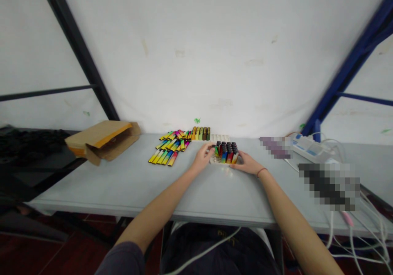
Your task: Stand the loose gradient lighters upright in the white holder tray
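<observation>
A white tray (215,161) stands in the middle of the grey table (129,185), filled with several upright multicoloured lighters (226,152) with black tops. My left hand (203,157) grips the tray's left side, fingers curled against it. Against the tray's right side my right hand (247,163) is wrapped the same way. Loose lighters (168,148) in yellow, pink and blue lie in a heap to the left of the tray.
A row of upright lighters (201,133) and an empty white tray (220,137) stand behind. An open cardboard box (102,140) lies at the left. A power strip (307,147) and white cables (353,226) occupy the right. A white wall rises behind the table.
</observation>
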`<control>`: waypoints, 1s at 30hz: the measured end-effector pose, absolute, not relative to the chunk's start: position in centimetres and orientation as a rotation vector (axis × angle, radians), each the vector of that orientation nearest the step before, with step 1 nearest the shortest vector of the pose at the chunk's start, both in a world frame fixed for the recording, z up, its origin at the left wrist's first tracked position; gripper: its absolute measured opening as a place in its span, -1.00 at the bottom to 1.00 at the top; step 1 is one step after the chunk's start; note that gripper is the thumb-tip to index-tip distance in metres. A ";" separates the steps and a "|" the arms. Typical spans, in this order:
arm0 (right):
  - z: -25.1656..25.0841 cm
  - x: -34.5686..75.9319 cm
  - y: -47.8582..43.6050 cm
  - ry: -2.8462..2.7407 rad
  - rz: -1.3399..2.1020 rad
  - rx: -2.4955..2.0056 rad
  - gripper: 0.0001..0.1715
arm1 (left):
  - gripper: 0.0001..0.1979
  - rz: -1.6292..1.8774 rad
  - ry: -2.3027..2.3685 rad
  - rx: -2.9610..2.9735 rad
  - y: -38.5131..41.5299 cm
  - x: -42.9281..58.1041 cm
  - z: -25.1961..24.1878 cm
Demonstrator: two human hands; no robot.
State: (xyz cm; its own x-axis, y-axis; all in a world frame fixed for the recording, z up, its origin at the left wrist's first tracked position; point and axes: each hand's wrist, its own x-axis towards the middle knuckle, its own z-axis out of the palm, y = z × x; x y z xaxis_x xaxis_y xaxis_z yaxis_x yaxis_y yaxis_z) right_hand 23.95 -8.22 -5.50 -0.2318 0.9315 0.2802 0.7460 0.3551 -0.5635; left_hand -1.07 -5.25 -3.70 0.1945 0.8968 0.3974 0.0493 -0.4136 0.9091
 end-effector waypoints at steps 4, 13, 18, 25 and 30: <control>-5.5 24.0 -8.2 -2.058 0.427 -1.465 -0.18 | -0.75 1.266 0.886 1.716 -5.1 -1.0 -4.1; -5.5 24.0 -8.2 -2.063 0.409 -1.454 -0.21 | -0.71 1.249 0.942 1.784 -5.5 -0.6 -3.6; -5.3 23.9 -8.4 -2.061 0.417 -1.460 -0.20 | -0.71 1.253 0.988 2.193 -5.4 -0.8 -3.4; -5.0 23.9 -8.5 -2.088 0.410 -1.515 -0.20 | -0.92 1.233 1.799 2.033 -3.0 -6.6 -1.1; -5.2 23.9 -8.4 -2.064 0.423 -1.527 -0.21 | -0.62 1.076 1.823 1.463 -1.4 -13.7 0.0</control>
State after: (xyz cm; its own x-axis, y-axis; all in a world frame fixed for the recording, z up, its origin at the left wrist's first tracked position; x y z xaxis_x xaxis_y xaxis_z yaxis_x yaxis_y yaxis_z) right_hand 23.93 -8.42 -5.19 -0.2179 0.9484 0.2305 0.7814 0.3110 -0.5411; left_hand -13.67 -1.41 -0.02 -0.2472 0.9673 0.0567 0.5168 0.0821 0.8522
